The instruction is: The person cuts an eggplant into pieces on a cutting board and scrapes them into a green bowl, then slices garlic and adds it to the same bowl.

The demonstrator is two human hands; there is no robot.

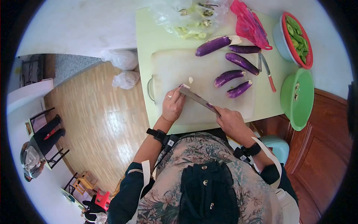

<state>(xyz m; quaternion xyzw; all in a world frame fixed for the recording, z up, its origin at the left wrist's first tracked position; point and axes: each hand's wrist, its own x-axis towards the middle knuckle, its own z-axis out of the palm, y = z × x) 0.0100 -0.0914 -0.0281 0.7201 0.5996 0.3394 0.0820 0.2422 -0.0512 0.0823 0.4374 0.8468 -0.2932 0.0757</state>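
Note:
On a white cutting board (175, 67), my left hand (172, 105) grips the stub of an eggplant (184, 86) at its cut white end. My right hand (230, 121) is shut on the handle of a knife (197, 98), whose blade slants up to the left and meets the stub by my left fingers. A small cut-off piece (191, 80) lies just beyond the blade. Several whole purple eggplants (228, 77) lie on the board's right half.
A second knife with a red handle (267, 73) lies right of the eggplants. A pink plastic bag (249, 24) and a clear bag of scraps (192, 18) sit at the far edge. A red colander of greens (297, 39) and a green basin (298, 98) stand right. Another person sits far left.

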